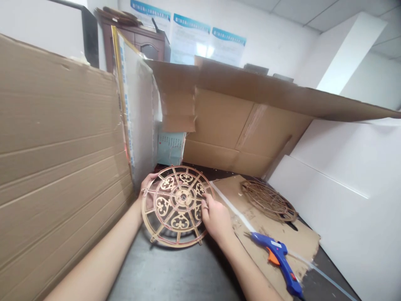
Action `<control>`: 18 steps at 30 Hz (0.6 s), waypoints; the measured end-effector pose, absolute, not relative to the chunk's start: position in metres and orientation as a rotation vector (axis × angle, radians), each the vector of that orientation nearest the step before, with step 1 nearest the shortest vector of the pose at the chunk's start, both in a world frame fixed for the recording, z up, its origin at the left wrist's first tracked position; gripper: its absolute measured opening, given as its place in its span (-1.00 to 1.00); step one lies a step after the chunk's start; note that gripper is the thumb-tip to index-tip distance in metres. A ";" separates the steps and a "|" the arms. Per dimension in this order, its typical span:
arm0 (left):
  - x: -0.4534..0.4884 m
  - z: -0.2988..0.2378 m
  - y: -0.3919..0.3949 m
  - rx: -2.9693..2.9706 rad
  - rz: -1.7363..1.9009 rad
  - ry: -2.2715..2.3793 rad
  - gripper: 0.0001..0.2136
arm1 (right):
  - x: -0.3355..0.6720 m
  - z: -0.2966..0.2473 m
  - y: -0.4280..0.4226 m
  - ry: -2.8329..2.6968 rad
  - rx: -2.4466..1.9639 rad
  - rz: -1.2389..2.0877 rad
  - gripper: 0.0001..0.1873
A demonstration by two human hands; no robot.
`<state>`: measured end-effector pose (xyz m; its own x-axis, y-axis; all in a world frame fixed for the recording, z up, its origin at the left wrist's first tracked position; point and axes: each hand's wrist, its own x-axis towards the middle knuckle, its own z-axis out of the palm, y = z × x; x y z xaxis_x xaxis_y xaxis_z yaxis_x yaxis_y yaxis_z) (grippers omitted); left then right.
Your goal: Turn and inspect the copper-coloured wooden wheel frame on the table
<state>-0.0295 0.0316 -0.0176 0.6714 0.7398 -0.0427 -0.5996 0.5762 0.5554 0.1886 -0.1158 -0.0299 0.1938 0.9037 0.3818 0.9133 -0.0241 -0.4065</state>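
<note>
A round openwork wooden wheel, light in colour with reddish edges, is held tilted above the dark table. It has spokes, rings and heart-shaped scroll ornaments around a small hub. My left hand grips its upper left rim, with most of the fingers hidden behind it. At the right side, my right hand is closed, its fingertips on the wheel by a scroll ornament. A blue hot glue gun with an orange trigger lies to the right of my right hand, nozzle pointing left.
A darker openwork wheel lies on a cardboard sheet at the right. Cardboard walls stand on the left and at the back, white panels on the right. A light blue printed card stands behind the wheel.
</note>
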 end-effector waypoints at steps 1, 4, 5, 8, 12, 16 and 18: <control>-0.029 -0.018 0.032 0.537 0.794 0.279 -0.44 | 0.188 -0.030 -0.116 -1.677 -1.911 -0.021 -0.61; -0.030 -0.019 0.033 0.536 0.777 0.259 -0.43 | 0.189 -0.031 -0.115 -1.579 -1.931 -0.028 -0.59; -0.030 -0.020 0.033 0.534 0.773 0.254 -0.42 | 0.189 -0.031 -0.115 -1.522 -1.945 -0.033 -0.56; -0.031 -0.020 0.034 0.526 0.771 0.241 -0.43 | 0.187 -0.032 -0.116 -1.349 -1.971 -0.026 -0.47; -0.032 -0.017 0.033 0.523 0.786 0.197 -0.48 | 0.185 -0.034 -0.117 -1.256 -1.905 0.021 -0.44; -0.032 -0.013 0.028 0.531 0.800 0.158 -0.50 | 0.191 -0.036 -0.114 -1.188 -1.817 0.067 -0.39; -0.031 -0.011 0.025 0.534 0.802 0.155 -0.51 | 0.195 -0.038 -0.112 -1.179 -1.782 0.088 -0.41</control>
